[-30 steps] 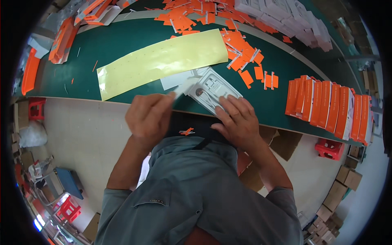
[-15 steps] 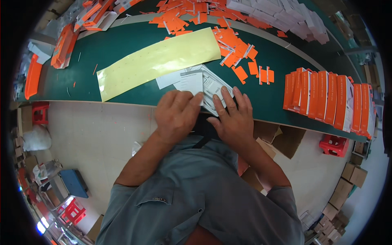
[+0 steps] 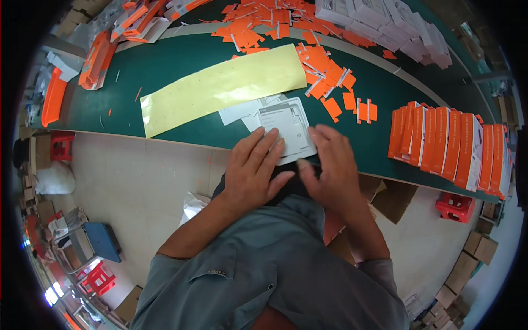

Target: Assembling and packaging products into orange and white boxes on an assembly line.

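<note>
A pale plastic tray [image 3: 309,144] with rounded corners lies at the front edge of the green table, slightly turned. On it rests a printed leaflet [image 3: 283,122] with a grey band. My left hand [image 3: 250,170] has its fingers stretched out, their tips on the near left part of the leaflet and tray, the thumb apart. My right hand [image 3: 336,168] is at the tray's near right corner, fingers lightly bent along its right side and thumb apart at the near edge. Behind the tray are more white papers [image 3: 237,113], partly under a long yellow sheet [image 3: 220,82].
Many flat orange cards [image 3: 330,71] are scattered over the back and middle of the table [image 3: 181,52]. Orange boxes [image 3: 440,137] stand in a row at right. White boxes [image 3: 379,22] are stacked at the back. An orange bin [image 3: 54,99] is at far left; a red stool [image 3: 455,207] stands below.
The leaflet now lies on the tray. My left hand has gone from closed fingers at the leaflet's edge to spread fingers on it. My right hand has shifted off the tray's top to its right side.
</note>
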`<state>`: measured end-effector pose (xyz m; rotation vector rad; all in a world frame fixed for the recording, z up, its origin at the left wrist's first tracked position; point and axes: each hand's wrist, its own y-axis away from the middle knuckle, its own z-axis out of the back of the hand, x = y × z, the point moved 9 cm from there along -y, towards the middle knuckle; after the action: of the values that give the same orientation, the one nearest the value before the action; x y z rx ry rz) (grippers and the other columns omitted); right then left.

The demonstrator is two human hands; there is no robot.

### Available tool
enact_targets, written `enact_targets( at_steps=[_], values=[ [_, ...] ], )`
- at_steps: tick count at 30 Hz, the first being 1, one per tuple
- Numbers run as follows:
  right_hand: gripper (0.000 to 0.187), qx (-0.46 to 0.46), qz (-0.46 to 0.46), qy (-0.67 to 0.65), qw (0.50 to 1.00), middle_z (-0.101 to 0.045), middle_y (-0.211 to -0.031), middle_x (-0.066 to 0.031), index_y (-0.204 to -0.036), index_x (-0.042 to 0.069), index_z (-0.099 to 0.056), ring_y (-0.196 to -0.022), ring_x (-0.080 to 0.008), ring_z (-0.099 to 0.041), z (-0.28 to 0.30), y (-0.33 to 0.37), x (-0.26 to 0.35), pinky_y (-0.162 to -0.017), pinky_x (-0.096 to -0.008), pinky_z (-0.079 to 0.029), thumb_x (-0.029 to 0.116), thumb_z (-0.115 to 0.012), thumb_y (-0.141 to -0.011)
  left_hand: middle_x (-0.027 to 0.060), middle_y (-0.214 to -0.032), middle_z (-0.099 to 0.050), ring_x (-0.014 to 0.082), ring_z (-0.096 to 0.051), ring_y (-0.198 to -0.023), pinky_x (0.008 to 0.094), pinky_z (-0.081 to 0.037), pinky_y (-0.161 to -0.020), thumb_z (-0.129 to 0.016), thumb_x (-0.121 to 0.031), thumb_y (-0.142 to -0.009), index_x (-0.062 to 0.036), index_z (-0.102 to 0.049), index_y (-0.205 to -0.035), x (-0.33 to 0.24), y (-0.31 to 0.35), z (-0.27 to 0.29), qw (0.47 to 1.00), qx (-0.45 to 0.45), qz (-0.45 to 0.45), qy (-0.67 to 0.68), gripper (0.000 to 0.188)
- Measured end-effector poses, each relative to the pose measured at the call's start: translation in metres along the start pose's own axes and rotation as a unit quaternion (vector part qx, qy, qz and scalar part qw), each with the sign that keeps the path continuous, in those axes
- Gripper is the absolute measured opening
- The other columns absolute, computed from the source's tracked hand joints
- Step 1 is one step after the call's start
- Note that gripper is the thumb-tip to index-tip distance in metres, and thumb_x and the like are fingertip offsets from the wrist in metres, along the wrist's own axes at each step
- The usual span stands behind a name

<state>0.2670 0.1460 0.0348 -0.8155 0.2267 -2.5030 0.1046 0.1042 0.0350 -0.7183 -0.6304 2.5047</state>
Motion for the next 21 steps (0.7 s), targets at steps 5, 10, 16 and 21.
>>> enact_targets(
  at_steps=[5,10,16,21],
  values=[
    [0.050,-0.024,0.150,0.012,0.988,-0.063,-0.149,-0.0195,-0.145,0.007,-0.067,-0.132,-0.0418,-0.060,-0.001,-0.059,0.021,-0.116,-0.0526,-0.046,0.018,-0.076,-0.097,0.0203,-0.146,-0.070,0.0442,-0.067,-0.133,0.0568,-0.054,-0.109,-0.084,-0.036,-0.094,0.0028,-0.068,-0.139,0.004,0.007,-0.012,0.997,0.071,-0.015,-0.019,0.062],
    [0.044,0.044,0.242,-0.004,0.969,-0.064,-0.145,-0.0182,-0.142,0.009,-0.071,-0.133,-0.0406,-0.060,-0.042,-0.078,0.017,-0.114,-0.0526,-0.046,0.020,-0.075,-0.099,0.0163,-0.146,-0.068,0.0414,-0.067,-0.129,0.0543,-0.053,-0.107,-0.085,-0.026,-0.095,-0.0050,-0.069,-0.139,0.057,-0.011,0.024,0.998,0.017,-0.054,0.009,0.052],
    [0.044,0.051,0.048,0.078,0.995,-0.065,-0.139,-0.0177,-0.138,0.007,-0.072,-0.132,-0.0385,-0.060,-0.027,-0.066,-0.003,-0.108,-0.0523,-0.047,0.024,-0.078,-0.098,0.0176,-0.136,-0.071,0.0391,-0.070,-0.122,0.0475,-0.057,-0.103,-0.084,-0.031,-0.097,-0.0037,-0.066,-0.144,0.241,-0.169,0.034,0.990,-0.071,0.116,0.025,0.057],
    [0.049,0.000,-0.007,0.120,0.993,-0.064,-0.145,-0.0181,-0.140,0.008,-0.072,-0.138,-0.0394,-0.058,-0.012,-0.059,-0.016,-0.113,-0.0555,-0.046,0.031,-0.078,-0.097,0.0193,-0.141,-0.073,0.0302,-0.074,-0.125,0.0431,-0.058,-0.102,-0.088,-0.049,-0.093,0.0012,-0.067,-0.145,0.380,-0.283,-0.011,0.969,-0.131,0.208,-0.011,0.076]
  ],
)
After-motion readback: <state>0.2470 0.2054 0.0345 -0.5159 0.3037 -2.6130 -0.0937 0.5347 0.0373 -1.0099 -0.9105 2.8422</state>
